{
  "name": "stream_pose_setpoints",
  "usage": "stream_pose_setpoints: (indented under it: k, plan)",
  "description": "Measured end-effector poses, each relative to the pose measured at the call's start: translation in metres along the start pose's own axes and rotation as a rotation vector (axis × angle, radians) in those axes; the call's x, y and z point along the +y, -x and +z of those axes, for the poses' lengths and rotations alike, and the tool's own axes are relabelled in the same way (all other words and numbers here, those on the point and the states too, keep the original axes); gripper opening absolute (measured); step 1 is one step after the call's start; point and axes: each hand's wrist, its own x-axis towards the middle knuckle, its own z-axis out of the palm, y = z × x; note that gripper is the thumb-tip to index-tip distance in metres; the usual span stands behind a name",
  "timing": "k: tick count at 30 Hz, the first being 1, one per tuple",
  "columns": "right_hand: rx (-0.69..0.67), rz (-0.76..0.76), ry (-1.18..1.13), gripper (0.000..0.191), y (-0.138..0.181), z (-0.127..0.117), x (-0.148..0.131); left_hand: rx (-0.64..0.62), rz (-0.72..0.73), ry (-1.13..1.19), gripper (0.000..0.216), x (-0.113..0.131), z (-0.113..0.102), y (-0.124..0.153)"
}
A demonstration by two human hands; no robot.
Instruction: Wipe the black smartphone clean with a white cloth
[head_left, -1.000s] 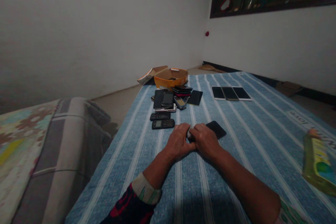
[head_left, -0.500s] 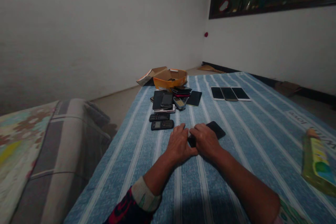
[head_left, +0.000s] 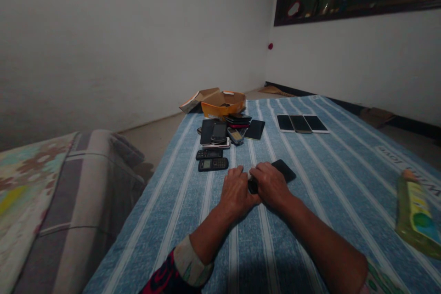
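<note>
A black smartphone point(head_left: 284, 171) lies flat on the striped cloth under my hands, its right end bare. My left hand point(head_left: 237, 196) is curved round its left end, thumb stretched along the near side toward my right hand. My right hand point(head_left: 271, 184) lies across the middle of the phone with its fingers curled. At those fingertips a small whitish piece point(head_left: 250, 176) shows; whether it is cloth or paper cannot be made out. Left of my hands lie two black keypad phones point(head_left: 213, 164), one behind the other.
Farther back are a heap of phones point(head_left: 213, 132), a grey keypad phone point(head_left: 235, 135) and an open orange box point(head_left: 223, 109). Three phones point(head_left: 301, 123) lie in a row at back right. A bottle of yellow-green liquid point(head_left: 417, 216) lies at right. A covered bed or sofa point(head_left: 86, 193) stands left.
Both hands stay at the phone. My left hand has shifted very slightly to the right; the right hand's fingers have barely moved. Nothing else has visibly changed.
</note>
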Motion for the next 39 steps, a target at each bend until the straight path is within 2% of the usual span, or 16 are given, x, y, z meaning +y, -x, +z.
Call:
stream_pose_setpoints:
  k: [6, 11, 18, 23, 25, 32, 39]
  plan:
    - [0.031, 0.033, 0.014, 0.017, 0.001, -0.001, 0.001, 0.001, -0.015, 0.012, 0.038, 0.002, 0.0, 0.001]
    - [0.043, -0.013, -0.011, 0.017, 0.002, 0.001, 0.0, 0.029, -0.026, 0.059, 0.033, 0.002, 0.002, 0.001]
    - [0.097, 0.036, 0.019, 0.018, 0.0, -0.004, 0.007, 0.095, -0.027, 0.158, 0.053, 0.0, 0.011, 0.002]
    - [0.222, -0.054, -0.067, 0.022, 0.002, -0.006, 0.004, 0.094, -0.039, 0.206, 0.036, 0.004, 0.01, 0.005]
    - [0.268, -0.076, -0.098, 0.024, 0.003, -0.007, 0.003, 0.094, -0.017, 0.217, 0.036, 0.003, 0.011, 0.006]
    - [0.354, -0.091, -0.137, 0.028, 0.002, -0.011, 0.003, 0.143, 0.106, 0.174, 0.058, -0.004, 0.016, 0.006]
    - [0.398, -0.127, -0.152, 0.026, 0.003, -0.011, 0.005, 0.156, 0.166, 0.083, 0.059, -0.006, 0.016, 0.006]
